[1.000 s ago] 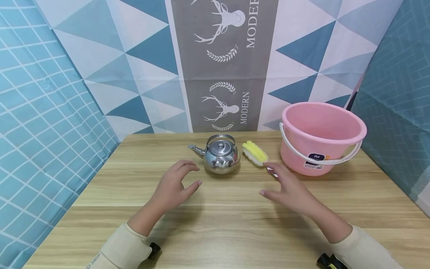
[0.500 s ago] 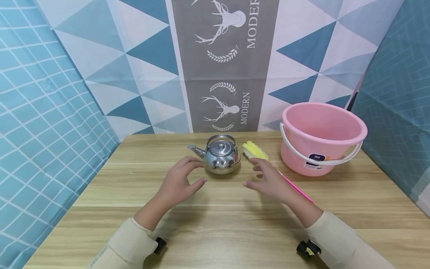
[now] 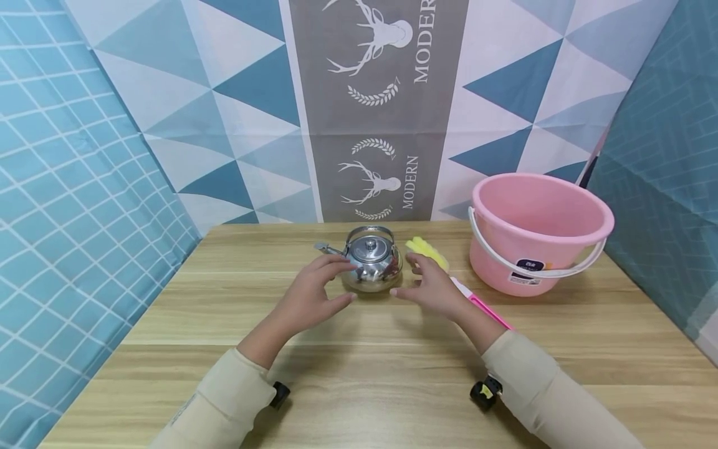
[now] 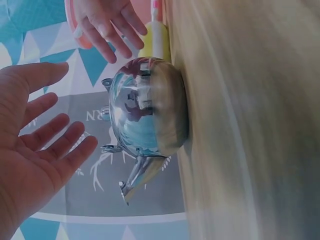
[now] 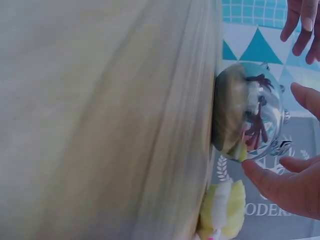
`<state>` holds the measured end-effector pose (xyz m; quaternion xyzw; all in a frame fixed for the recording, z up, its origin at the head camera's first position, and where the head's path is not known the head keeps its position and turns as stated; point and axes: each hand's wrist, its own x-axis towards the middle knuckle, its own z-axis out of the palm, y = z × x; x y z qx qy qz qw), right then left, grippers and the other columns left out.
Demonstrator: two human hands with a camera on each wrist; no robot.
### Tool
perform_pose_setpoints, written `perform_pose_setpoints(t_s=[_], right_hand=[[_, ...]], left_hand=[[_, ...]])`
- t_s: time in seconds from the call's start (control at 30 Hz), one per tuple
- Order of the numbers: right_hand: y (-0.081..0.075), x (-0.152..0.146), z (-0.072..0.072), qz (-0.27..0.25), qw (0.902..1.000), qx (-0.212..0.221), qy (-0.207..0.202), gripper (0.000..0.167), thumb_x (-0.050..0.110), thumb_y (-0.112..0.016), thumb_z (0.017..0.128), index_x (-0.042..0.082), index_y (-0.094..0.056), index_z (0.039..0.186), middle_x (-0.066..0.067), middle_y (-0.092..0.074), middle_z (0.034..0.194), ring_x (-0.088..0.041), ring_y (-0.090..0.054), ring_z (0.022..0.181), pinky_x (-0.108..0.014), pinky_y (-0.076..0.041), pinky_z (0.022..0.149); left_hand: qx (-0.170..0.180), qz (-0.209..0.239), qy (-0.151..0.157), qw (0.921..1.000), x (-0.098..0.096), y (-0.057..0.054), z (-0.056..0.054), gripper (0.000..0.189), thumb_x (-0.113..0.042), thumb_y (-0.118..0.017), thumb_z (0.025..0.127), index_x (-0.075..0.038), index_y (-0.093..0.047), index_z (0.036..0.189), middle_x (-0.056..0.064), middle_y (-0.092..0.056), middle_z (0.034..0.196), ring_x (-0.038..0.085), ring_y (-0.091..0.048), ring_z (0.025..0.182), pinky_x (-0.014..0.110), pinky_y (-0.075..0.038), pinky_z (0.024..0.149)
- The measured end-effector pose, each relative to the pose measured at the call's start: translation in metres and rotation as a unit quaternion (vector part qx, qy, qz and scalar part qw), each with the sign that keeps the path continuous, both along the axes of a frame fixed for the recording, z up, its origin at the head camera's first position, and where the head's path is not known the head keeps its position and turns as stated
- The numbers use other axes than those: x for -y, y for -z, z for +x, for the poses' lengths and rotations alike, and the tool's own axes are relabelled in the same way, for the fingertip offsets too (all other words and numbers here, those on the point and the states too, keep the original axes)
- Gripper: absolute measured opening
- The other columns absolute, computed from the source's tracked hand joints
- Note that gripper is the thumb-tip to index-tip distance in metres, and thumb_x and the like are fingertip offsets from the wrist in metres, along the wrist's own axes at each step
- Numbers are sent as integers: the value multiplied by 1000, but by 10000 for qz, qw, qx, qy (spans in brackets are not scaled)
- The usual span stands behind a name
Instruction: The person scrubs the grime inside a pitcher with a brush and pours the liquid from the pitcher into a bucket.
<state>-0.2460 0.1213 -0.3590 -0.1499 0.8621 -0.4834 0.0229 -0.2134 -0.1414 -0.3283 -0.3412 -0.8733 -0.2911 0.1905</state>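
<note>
A shiny steel teapot [image 3: 373, 268] with a lid, a top handle and a spout pointing left sits upright on the wooden table. On its left is my left hand [image 3: 314, 293], fingers spread and slightly bent, overlapping the pot's edge in the head view. Opposite it, my right hand [image 3: 430, 287] is at the pot's right side with fingers and thumb apart. In the left wrist view a gap shows between the left hand [image 4: 40, 135] and the teapot [image 4: 145, 110]. From the right wrist, the right hand's [image 5: 295, 185] fingertips appear right at the pot's side.
Behind the right hand lies a brush with a yellow sponge head [image 3: 425, 251] and a pink handle [image 3: 488, 312]. A pink bucket [image 3: 521, 265] with a white handle stands at the back right of the table [image 3: 359, 386]. Patterned cloth [image 3: 252, 112] hangs behind.
The right hand has moved left, away from the brush, to the teapot's side, uncovering the pink handle. My left hand has shifted slightly right and forward toward the pot. The teapot stays put.
</note>
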Motion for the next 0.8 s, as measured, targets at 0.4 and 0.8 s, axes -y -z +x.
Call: perform_pose_setpoints(t_s=[0.4,0.8], right_hand=[[4,10,-22,-130,9993,359,-32,97,27,-83,78,3,-24,152,-21,-28,155,-44,-38,134,-51,-41,102],[8,17,-38,-217,9990,344,-168,97,26,-84,77,2,-26,151,-19,-40,146,-36,-45,128,-45,-42,103]], left_hand=[[-43,-376,115,9992,-14,-2,-20,47,-13,-82,78,-2,-65,121,16,-57,128,32,-53,120,48,-42,102],[105,-689,169,9974,-26,-13,-41,45,-9,-78,81,0,-64,123,19,-57,128,34,-54,119,47,-44,101]])
